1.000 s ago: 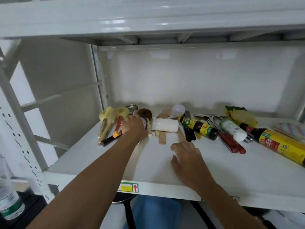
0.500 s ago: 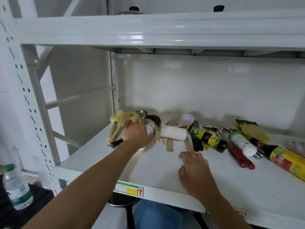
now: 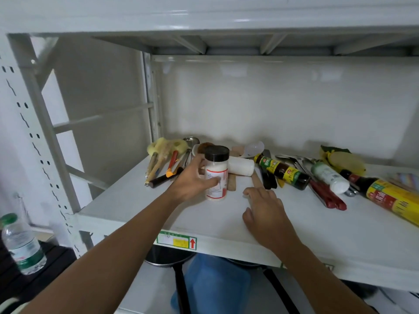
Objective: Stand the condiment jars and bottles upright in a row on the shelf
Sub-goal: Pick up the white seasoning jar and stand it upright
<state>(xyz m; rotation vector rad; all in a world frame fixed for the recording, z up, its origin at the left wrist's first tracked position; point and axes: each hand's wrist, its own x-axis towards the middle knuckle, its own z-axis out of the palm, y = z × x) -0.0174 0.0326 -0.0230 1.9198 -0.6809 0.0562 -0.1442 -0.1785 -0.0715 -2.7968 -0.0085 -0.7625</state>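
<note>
My left hand point(image 3: 192, 181) grips a white jar with a black lid and red label point(image 3: 216, 173), held upright on the white shelf point(image 3: 294, 234). My right hand point(image 3: 264, 211) rests flat on the shelf just right of it, holding nothing. Behind the jar a white bottle point(image 3: 241, 166) lies on its side. A small dark sauce bottle with a green and yellow label point(image 3: 282, 171) lies further right, then a white bottle with a green label point(image 3: 330, 177), then a large dark bottle with a yellow label point(image 3: 390, 198), all lying down.
Wooden brushes and utensils point(image 3: 163, 159) are piled at the back left. A white spoon point(image 3: 255, 149), red-handled scissors point(image 3: 326, 196) and a corn cob point(image 3: 344, 160) lie among the bottles. A water bottle point(image 3: 22, 245) stands below left. A pan point(image 3: 172, 260) hangs under the shelf.
My left hand has taken the black-lidded jar out of the pile and stood it upright nearer the front. My right hand has stayed flat on the shelf.
</note>
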